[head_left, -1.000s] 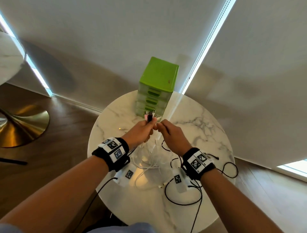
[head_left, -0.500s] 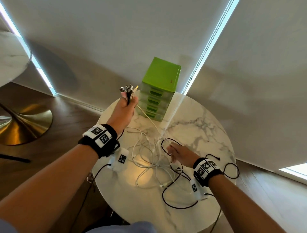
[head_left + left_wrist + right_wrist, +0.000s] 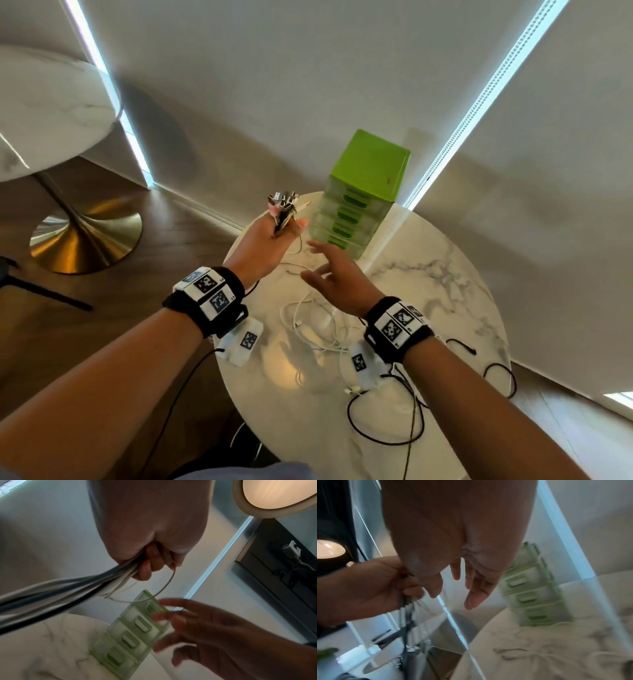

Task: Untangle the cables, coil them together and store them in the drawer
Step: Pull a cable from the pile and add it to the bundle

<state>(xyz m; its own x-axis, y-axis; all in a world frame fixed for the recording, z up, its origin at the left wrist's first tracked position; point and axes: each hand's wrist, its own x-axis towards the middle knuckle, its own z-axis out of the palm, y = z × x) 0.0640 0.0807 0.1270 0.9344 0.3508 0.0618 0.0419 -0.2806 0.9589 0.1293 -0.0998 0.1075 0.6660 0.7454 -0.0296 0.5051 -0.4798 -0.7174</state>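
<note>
Fingers of the left hand are curled tightly round a bundle of thin white and black cables, gripped just below their plug ends, which fan out above the fist; the right hand is held with fingers spread and relaxed, nothing in it, just beside the held bundle. From the raised fist the cables hang down and trail into a loose heap of white cable loops on the round white marble table, with black cable loops lying nearer the table's front edge. A green plastic four-drawer box stands at the far side of the table, all its drawers apparently closed. The cables are judged light, limp and springy, apt to slip past one another and to snag at their plugs; the best hold is thought to be close under the left fist, where the strands run side by side, so that they can be drawn through the free hand and looped. A second marble table on a brass foot is seen well apart at the left
</note>
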